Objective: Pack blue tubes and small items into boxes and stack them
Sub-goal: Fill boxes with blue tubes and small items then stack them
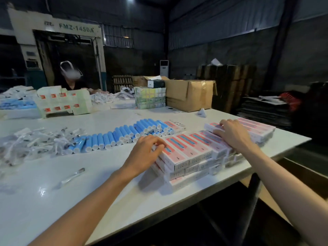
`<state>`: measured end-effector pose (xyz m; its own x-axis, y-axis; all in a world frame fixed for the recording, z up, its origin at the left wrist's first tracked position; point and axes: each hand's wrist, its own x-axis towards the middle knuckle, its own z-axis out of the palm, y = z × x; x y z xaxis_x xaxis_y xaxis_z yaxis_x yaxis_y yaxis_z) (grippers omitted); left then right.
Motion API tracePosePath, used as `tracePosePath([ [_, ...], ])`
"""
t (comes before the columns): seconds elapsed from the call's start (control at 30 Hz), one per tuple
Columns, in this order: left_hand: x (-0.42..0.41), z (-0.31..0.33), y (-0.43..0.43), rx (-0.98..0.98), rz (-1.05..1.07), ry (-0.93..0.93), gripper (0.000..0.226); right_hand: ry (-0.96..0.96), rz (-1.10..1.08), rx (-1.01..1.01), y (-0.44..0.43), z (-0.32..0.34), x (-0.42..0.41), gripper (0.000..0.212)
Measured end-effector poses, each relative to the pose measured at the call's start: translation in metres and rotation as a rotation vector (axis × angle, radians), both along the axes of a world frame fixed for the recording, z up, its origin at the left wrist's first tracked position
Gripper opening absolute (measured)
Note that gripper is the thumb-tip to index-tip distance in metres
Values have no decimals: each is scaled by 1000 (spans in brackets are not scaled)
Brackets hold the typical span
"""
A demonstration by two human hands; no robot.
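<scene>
Boxes stacked flat, long axes pointing away, tubes likewise

A brown carton sits at the white table's far edge, near a person before a machine.
</scene>
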<state>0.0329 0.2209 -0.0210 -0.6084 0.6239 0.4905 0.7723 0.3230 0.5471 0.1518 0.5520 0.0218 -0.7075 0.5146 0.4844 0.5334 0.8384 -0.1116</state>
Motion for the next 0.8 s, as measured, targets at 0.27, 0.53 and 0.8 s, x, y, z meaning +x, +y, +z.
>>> tracePosePath([
  [0.27,-2,0,0,-42,10,35,10,-49,-143,292,14,-6,12,38],
  [0.53,0,5,-8,-46,-29,-31,12,-51,-196,281,-17,5,6,29],
  [0.8,-6,5,-45,6,36,-35,16,566,571,-393,-182,47,-49,15],
])
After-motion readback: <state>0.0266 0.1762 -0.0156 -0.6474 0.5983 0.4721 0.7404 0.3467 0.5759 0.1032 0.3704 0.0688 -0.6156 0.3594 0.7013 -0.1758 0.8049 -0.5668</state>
